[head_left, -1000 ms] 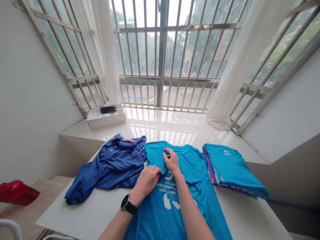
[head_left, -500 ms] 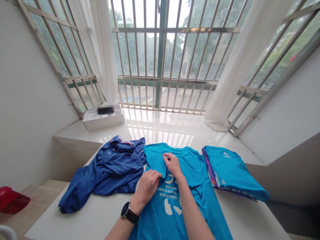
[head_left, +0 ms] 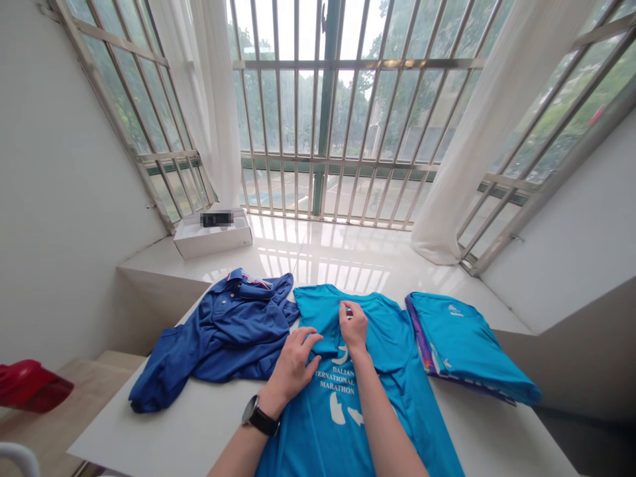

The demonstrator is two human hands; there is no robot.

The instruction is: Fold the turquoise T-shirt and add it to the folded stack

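Note:
A bright blue T-shirt (head_left: 318, 437) with white marathon lettering lies flat on the white table in front of me. My left hand (head_left: 297, 363), with a black watch on the wrist, rests at the shirt's left side; its fingers are spread and the thumb stands apart. Higher up, near the neckline, thumb and forefinger of my right hand (head_left: 354, 326) are pinched together on the shirt's fabric. Left of the T-shirt lies a crumpled dark blue polo shirt (head_left: 243, 338). On the right sits a stack of folded shirts (head_left: 462, 344), blue on top and purple beneath.
The white table (head_left: 149, 440) meets a glossy window sill (head_left: 318, 248). An open white box (head_left: 213, 242) with a blurred dark item stands on the sill. White curtains (head_left: 457, 165) hang before the barred window. A red object (head_left: 37, 386) is at far left.
My left hand has loosened, its fingers spreading from the shirt's cloth. My right hand stays pinched and has shifted slightly right in the picture, as has the whole view.

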